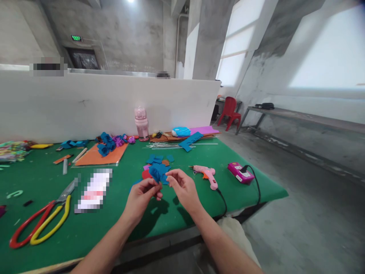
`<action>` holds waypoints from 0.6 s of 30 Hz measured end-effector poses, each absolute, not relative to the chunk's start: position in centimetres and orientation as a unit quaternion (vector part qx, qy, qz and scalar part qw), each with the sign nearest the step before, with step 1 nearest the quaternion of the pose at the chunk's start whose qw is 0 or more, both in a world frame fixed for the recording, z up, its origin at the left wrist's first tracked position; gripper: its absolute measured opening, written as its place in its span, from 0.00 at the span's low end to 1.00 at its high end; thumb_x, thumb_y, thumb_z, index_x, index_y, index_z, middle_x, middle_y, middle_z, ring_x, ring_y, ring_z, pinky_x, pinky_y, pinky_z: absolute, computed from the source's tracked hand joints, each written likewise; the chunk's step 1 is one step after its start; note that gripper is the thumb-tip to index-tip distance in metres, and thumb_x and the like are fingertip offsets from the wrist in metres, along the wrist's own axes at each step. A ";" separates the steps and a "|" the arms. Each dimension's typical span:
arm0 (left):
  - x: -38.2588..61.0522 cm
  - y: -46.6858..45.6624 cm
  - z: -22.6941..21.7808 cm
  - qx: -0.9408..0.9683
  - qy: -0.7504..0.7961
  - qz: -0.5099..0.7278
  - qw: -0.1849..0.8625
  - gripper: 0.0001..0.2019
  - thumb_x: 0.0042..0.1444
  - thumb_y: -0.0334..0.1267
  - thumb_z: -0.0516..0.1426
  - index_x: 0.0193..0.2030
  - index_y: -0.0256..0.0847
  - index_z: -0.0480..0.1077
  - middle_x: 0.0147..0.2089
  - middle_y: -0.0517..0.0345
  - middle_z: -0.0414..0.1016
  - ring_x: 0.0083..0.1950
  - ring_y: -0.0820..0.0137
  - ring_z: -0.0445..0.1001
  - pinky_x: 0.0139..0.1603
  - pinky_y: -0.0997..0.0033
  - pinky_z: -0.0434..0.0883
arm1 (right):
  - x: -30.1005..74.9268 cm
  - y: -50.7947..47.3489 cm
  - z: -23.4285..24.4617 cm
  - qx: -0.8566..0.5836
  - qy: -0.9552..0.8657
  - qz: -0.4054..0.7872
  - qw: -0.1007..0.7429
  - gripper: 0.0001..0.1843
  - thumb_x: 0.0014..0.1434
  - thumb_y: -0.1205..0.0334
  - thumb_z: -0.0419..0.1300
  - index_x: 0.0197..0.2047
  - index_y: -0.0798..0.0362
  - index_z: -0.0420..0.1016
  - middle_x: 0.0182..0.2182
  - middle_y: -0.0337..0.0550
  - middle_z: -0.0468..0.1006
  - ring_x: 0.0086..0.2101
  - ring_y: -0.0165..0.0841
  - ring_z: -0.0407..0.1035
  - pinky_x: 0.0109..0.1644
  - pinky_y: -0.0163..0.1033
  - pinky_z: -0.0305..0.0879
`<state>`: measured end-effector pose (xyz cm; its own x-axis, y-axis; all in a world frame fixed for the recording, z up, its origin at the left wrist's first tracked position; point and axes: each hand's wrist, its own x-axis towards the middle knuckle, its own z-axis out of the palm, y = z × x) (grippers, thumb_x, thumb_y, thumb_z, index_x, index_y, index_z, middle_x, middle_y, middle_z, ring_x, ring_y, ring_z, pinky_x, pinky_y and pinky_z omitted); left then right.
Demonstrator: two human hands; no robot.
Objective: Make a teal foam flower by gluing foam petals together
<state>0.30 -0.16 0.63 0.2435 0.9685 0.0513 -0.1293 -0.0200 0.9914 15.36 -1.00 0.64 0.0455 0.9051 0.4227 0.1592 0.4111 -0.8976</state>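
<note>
In the head view, my left hand (145, 193) pinches a small rolled blue felt flower (154, 174) from below, in front of my body. Close beside it, my right hand (182, 187) has thumb and forefinger closed at the edge of a blue felt piece (164, 178). Whether that piece is joined to the flower I cannot tell. Behind the hands lie loose blue felt pieces (155, 158) and a red felt piece (146, 174), partly hidden. A pink hot glue gun (207, 174) rests on its side right of my right hand.
On the green table (119, 236) lie large red-and-yellow-handled scissors (54, 219), a blurred card (94, 190), and an orange sheet (94, 158) bearing blue flowers. A pink bottle (141, 123) stands by the white partition (108, 102). A magenta power strip (240, 173) sits at right, its cord over the edge.
</note>
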 end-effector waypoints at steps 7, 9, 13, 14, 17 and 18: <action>0.4 0.1 0.4 0.439 0.361 0.487 0.663 0.09 0.45 0.36 0.62 0.27 0.36 0.66 0.26 0.61 0.71 0.22 0.79 0.67 0.24 0.79 0.65 | 15.1 -0.7 -0.2 -0.473 -0.590 0.296 0.583 0.11 0.57 0.57 0.53 0.34 0.54 0.73 0.30 0.42 0.75 0.31 0.30 0.68 0.36 0.33 0.64; 0.4 0.2 0.4 0.419 0.355 0.490 0.677 0.09 0.44 0.35 0.62 0.28 0.36 0.66 0.26 0.61 0.71 0.22 0.79 0.67 0.24 0.80 0.66 | 14.7 -0.9 -0.2 -0.469 -0.599 0.290 0.580 0.11 0.58 0.59 0.52 0.37 0.53 0.74 0.35 0.43 0.76 0.35 0.31 0.69 0.39 0.34 0.64; 0.4 0.2 0.2 0.393 0.343 0.498 0.693 0.10 0.43 0.34 0.63 0.28 0.36 0.65 0.27 0.61 0.71 0.23 0.79 0.67 0.25 0.80 0.67 | 14.0 -1.0 -0.3 -0.467 -0.603 0.309 0.569 0.12 0.59 0.59 0.51 0.40 0.53 0.74 0.37 0.43 0.76 0.35 0.31 0.70 0.40 0.34 0.65; 0.4 0.2 0.1 0.390 0.340 0.499 0.695 0.10 0.43 0.34 0.63 0.29 0.36 0.65 0.27 0.61 0.71 0.23 0.79 0.67 0.25 0.79 0.67 | 13.9 -1.0 -0.3 -0.467 -0.602 0.314 0.567 0.12 0.59 0.59 0.51 0.40 0.53 0.73 0.37 0.43 0.76 0.35 0.31 0.70 0.39 0.34 0.65; 0.4 0.2 0.0 0.388 0.336 0.501 0.697 0.10 0.44 0.33 0.63 0.29 0.36 0.65 0.28 0.61 0.71 0.24 0.79 0.68 0.25 0.79 0.67 | 14.4 -0.6 -0.3 -0.470 -0.589 0.321 0.574 0.12 0.58 0.58 0.51 0.39 0.53 0.73 0.33 0.43 0.76 0.31 0.30 0.69 0.36 0.34 0.66; 0.3 0.2 0.0 0.388 0.336 0.502 0.696 0.09 0.44 0.33 0.62 0.29 0.36 0.65 0.27 0.61 0.71 0.24 0.79 0.68 0.25 0.79 0.67 | 14.8 -0.3 -0.2 -0.474 -0.581 0.320 0.579 0.13 0.58 0.57 0.51 0.39 0.54 0.73 0.32 0.42 0.76 0.29 0.29 0.69 0.34 0.33 0.66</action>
<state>0.33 0.24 0.03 0.2706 0.9595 -0.0780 -0.4379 0.1949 0.8777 14.84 -0.34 -0.17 0.1195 0.9211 0.3705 0.1804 0.3468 -0.9204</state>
